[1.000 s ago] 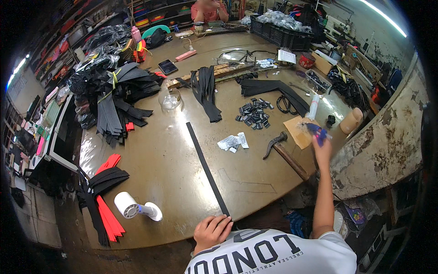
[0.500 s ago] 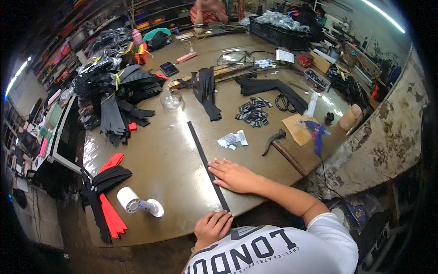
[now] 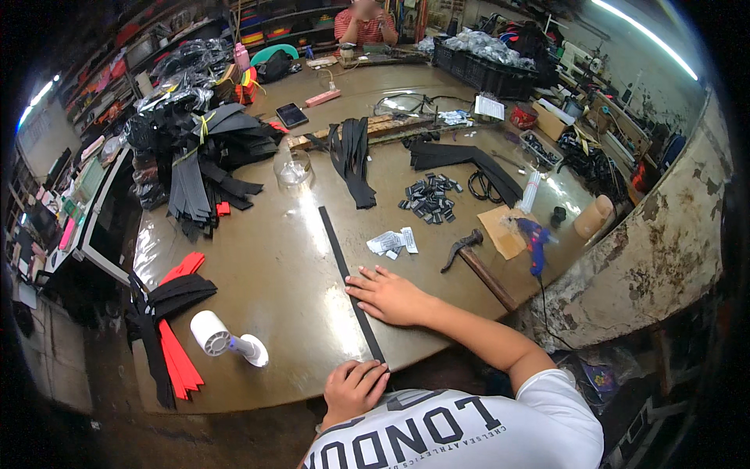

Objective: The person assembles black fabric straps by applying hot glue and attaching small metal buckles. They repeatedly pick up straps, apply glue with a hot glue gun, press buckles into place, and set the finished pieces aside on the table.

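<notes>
A long, narrow black strap (image 3: 337, 248) lies across the table, running from its middle to the near edge. Spread flat across the strap's nearer half is my right hand (image 3: 391, 298), fingers extended and pressing down. My left hand (image 3: 355, 391) is at the table edge, its curled fingers closed over the strap's near end. Beyond my right hand sit small white printed labels (image 3: 393, 242) and a pile of small black buckle-like pieces (image 3: 430, 197). A hammer (image 3: 486, 275) with a wooden handle rests to the right.
Black and red strips (image 3: 173, 356) lie at the left beside a white handheld fan (image 3: 211, 334). Bundled black straps (image 3: 219, 156) are heaped farther back. On the right are a blue glue gun (image 3: 536, 244) and brown paper (image 3: 501, 233). A person (image 3: 364, 27) sits across the table.
The view has shifted slightly, moving the table's things a little leftward in the picture. Both hands keep their places on the strap.
</notes>
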`<state>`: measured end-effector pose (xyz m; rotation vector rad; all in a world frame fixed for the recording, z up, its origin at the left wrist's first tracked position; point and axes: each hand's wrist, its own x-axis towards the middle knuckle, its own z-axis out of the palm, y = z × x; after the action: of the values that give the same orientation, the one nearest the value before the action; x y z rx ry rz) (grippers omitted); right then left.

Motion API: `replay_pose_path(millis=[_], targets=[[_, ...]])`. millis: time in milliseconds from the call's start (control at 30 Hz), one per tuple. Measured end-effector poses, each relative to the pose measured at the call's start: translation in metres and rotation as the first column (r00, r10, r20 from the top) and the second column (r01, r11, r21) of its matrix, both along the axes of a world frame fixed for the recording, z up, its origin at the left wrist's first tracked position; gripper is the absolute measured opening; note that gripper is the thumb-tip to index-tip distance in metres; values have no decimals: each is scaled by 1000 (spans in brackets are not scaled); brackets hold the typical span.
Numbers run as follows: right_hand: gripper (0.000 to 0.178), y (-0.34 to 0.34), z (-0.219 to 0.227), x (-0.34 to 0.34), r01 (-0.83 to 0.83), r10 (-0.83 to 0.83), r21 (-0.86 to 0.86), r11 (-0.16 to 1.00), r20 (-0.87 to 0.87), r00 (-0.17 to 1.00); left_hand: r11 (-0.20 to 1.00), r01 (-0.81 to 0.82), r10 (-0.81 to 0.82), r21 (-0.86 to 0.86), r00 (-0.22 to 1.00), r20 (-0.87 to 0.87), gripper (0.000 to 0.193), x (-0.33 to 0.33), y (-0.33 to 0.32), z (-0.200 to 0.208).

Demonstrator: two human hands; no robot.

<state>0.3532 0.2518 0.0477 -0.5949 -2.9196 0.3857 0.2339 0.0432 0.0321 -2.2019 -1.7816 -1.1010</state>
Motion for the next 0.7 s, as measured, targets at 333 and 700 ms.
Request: replay_pose_path(millis=[333, 700], targets=[[37, -7, 26, 43, 245, -263, -97, 965, -404, 876, 1000, -1, 2, -28, 1000, 25, 24, 0, 0, 1], [53, 62, -28, 284, 907, -745, -189, 376, -644, 175, 999, 29, -28, 34, 1000, -12, 19, -5, 2, -2]])
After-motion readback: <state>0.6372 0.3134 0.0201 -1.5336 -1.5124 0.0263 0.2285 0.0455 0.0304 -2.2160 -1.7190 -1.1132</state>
